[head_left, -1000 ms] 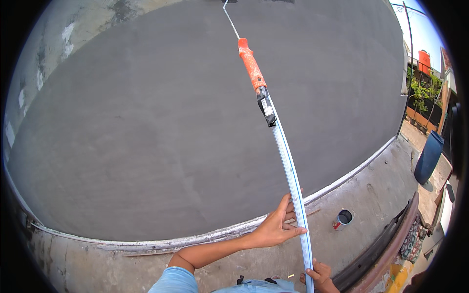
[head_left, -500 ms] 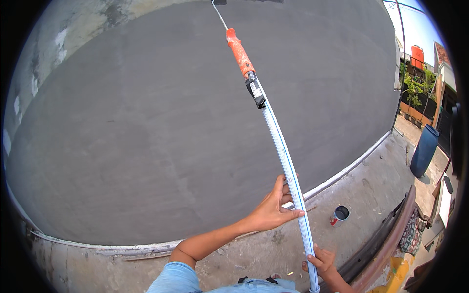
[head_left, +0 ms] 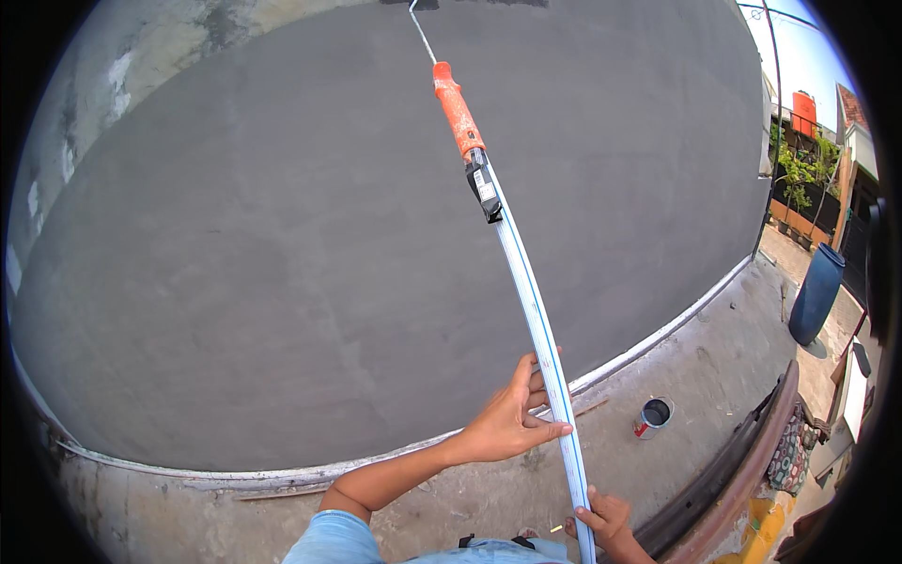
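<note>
A long white pole with blue stripes (head_left: 533, 299) slants up across the grey wall (head_left: 282, 254). To its upper end an orange-handled paint roller (head_left: 458, 111) is fastened with black tape (head_left: 484, 193). The roller's bent metal rod runs up to a dark grey patch at the top edge, where the roller head is barely visible. Midway down, my left hand (head_left: 512, 418) grips the pole, thumb in front and fingers behind. Lower, near my body, my right hand (head_left: 608, 517) is closed around the same pole.
On the concrete floor to the right stands a small open paint can (head_left: 653, 416) with dark contents. Beyond it lie long dark and brown curved pieces (head_left: 742, 470) and a patterned cloth (head_left: 787, 451). A blue barrel (head_left: 817, 293) stands further back. A pale ledge (head_left: 648, 348) borders the wall's foot.
The pole and roller have come down a little and shifted slightly left, with both hands moving along. More dark grey shows at the top edge.
</note>
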The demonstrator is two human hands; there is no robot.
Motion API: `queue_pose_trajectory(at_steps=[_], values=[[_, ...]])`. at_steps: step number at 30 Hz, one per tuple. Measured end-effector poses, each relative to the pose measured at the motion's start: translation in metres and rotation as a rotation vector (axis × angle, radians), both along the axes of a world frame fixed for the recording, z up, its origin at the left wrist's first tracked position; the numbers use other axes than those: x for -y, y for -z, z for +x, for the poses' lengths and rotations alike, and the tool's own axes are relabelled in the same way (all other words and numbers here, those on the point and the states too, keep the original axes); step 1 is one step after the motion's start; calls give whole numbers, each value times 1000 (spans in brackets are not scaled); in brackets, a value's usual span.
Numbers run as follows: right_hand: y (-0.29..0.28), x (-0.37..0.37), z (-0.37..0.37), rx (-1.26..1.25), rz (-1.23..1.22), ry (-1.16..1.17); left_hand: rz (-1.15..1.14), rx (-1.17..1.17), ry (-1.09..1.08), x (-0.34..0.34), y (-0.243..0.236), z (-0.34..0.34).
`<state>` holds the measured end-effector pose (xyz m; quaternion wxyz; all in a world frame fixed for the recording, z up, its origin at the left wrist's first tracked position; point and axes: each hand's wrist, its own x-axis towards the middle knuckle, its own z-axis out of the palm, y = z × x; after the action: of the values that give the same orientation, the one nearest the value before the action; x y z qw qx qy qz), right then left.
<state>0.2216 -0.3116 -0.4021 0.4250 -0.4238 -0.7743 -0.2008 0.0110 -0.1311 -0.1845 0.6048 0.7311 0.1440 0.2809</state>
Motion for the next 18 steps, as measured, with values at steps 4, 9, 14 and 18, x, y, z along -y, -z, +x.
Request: queue_pose_trajectory(at_steps=[4, 9, 14, 18], values=[[-2, 22, -15, -107, -140, -102, -55, -15, 17, 11, 21, -9], [0, -5, -14, -33, 9, -65, -1, 51, -83, 10, 18, -10], [-79, -62, -35, -62, 156, -75, 196, 128, -220, 14, 5, -21], [-131, -117, -51, -95, 344, -22, 211, 168, -284, 20, 34, -33]])
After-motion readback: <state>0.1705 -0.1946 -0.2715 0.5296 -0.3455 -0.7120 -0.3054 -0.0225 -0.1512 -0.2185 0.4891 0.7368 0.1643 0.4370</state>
